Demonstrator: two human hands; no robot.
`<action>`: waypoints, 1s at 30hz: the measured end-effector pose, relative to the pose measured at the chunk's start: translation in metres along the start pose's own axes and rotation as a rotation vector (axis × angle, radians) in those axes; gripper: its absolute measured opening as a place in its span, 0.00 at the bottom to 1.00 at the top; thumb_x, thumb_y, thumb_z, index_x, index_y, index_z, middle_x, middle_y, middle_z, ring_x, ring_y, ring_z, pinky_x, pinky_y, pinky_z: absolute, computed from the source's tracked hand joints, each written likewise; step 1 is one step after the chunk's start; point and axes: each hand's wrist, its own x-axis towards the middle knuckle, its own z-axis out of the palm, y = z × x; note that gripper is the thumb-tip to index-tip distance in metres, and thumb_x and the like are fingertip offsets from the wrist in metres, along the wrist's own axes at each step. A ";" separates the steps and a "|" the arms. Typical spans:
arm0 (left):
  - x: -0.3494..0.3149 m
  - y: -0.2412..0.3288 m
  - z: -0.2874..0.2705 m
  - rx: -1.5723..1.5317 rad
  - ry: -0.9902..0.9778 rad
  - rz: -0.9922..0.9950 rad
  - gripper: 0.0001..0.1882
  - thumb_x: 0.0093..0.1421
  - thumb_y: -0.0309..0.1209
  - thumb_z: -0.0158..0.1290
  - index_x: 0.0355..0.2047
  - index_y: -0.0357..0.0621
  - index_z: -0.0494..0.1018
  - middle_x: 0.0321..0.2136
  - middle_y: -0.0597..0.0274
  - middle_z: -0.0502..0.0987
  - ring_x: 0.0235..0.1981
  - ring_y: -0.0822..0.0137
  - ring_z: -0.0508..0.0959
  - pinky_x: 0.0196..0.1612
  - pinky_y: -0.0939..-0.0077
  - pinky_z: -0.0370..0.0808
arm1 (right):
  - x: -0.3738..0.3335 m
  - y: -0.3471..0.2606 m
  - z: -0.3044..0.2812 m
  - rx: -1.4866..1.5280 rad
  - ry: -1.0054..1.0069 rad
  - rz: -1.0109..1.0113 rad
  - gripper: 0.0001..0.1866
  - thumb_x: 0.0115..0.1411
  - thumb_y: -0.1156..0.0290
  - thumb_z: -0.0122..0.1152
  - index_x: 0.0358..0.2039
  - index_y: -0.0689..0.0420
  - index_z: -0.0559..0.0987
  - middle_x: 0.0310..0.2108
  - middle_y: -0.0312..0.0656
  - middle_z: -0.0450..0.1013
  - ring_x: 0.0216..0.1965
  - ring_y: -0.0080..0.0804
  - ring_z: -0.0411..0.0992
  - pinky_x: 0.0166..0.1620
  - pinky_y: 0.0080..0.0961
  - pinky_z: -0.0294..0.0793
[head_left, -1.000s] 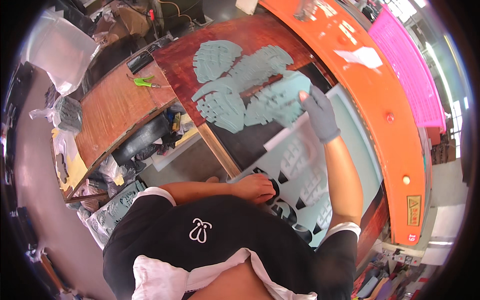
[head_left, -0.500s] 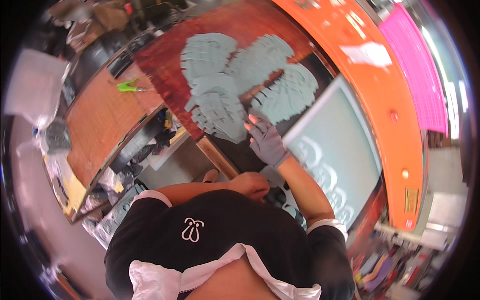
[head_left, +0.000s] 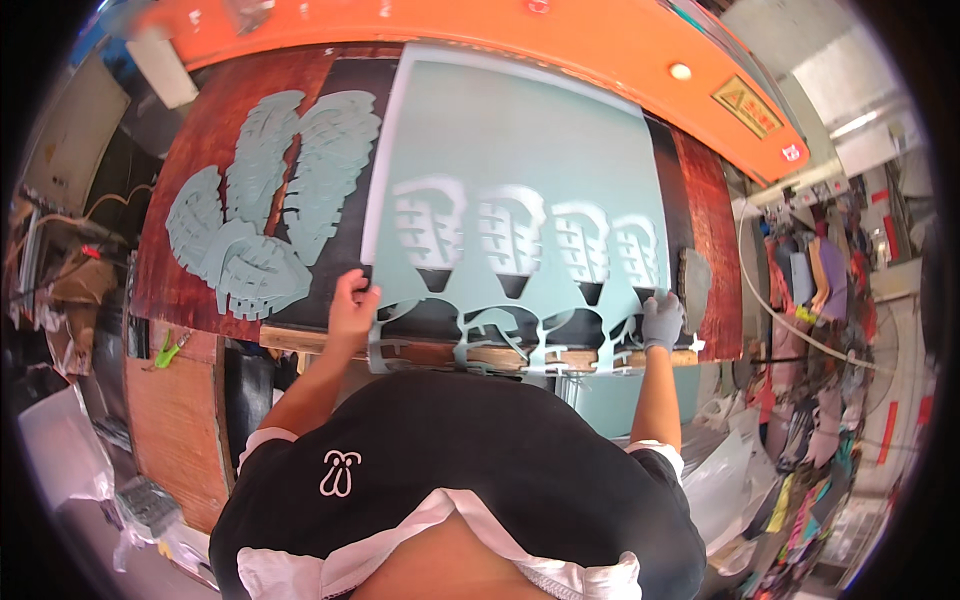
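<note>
A pale grey-green sheet (head_left: 520,120) lies on the dark pad in front of me. Four-fold repeats aside, several sole-shaped outlines cross its middle, and its near part is a cut-out web hanging over the wooden edge. My bare left hand (head_left: 352,312) is closed at the sheet's near left edge, fingertips bent around it. At the near right edge, my right hand (head_left: 662,322), in a grey glove, is closed on the sheet too. Left of the sheet lie several loose slotted sole-shaped pieces (head_left: 262,268), overlapping each other on the reddish board.
An orange machine beam (head_left: 620,50) spans the far side of the reddish board (head_left: 715,250). A grey block (head_left: 694,277) sits beyond my right hand. Green-handled snips (head_left: 172,347) lie on a brown side table (head_left: 170,430) at left. Piled coloured scraps (head_left: 810,280) are at right.
The view has swung rightward. My right hand has left the area beside the loose pieces for the sheet's right edge. My left hand has moved from near my body to its left edge.
</note>
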 end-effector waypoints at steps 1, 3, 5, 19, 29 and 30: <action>0.009 0.001 0.000 -0.064 -0.017 -0.121 0.23 0.59 0.34 0.52 0.52 0.37 0.61 0.38 0.60 0.73 0.32 0.70 0.74 0.35 0.77 0.72 | 0.001 0.023 0.007 0.101 -0.064 0.151 0.25 0.54 0.60 0.56 0.46 0.66 0.70 0.40 0.56 0.70 0.44 0.49 0.70 0.47 0.40 0.68; 0.018 0.004 0.005 -0.279 -0.103 -0.361 0.17 0.63 0.37 0.48 0.47 0.39 0.65 0.32 0.64 0.73 0.24 0.72 0.72 0.24 0.78 0.70 | 0.005 0.048 0.022 0.536 -0.149 0.374 0.22 0.56 0.60 0.56 0.42 0.66 0.73 0.32 0.46 0.72 0.34 0.35 0.72 0.38 0.29 0.70; 0.025 0.010 0.011 -0.280 -0.181 -0.395 0.13 0.64 0.38 0.45 0.42 0.41 0.67 0.28 0.66 0.73 0.20 0.74 0.70 0.19 0.79 0.66 | 0.005 0.061 0.023 0.834 -0.269 0.375 0.15 0.58 0.63 0.54 0.34 0.64 0.75 0.22 0.34 0.69 0.24 0.19 0.64 0.27 0.18 0.63; -0.071 -0.013 -0.043 0.029 -0.229 -0.248 0.11 0.64 0.35 0.46 0.39 0.39 0.68 0.25 0.64 0.74 0.20 0.76 0.71 0.19 0.82 0.67 | -0.094 0.103 -0.052 0.675 -0.392 0.223 0.13 0.59 0.63 0.56 0.34 0.61 0.75 0.27 0.35 0.71 0.30 0.22 0.67 0.35 0.20 0.66; 0.053 0.008 0.004 0.051 -0.056 -0.161 0.13 0.61 0.36 0.48 0.38 0.38 0.71 0.23 0.61 0.74 0.22 0.71 0.73 0.26 0.74 0.71 | 0.036 0.041 0.013 0.862 -0.416 0.328 0.11 0.59 0.64 0.52 0.33 0.60 0.73 0.21 0.36 0.71 0.21 0.26 0.68 0.27 0.23 0.70; 0.055 0.004 0.006 0.123 -0.038 -0.145 0.13 0.61 0.36 0.48 0.36 0.37 0.70 0.23 0.59 0.74 0.25 0.69 0.74 0.29 0.72 0.71 | 0.036 0.041 0.017 0.827 -0.394 0.358 0.09 0.59 0.66 0.52 0.32 0.59 0.73 0.20 0.34 0.69 0.20 0.22 0.66 0.25 0.20 0.68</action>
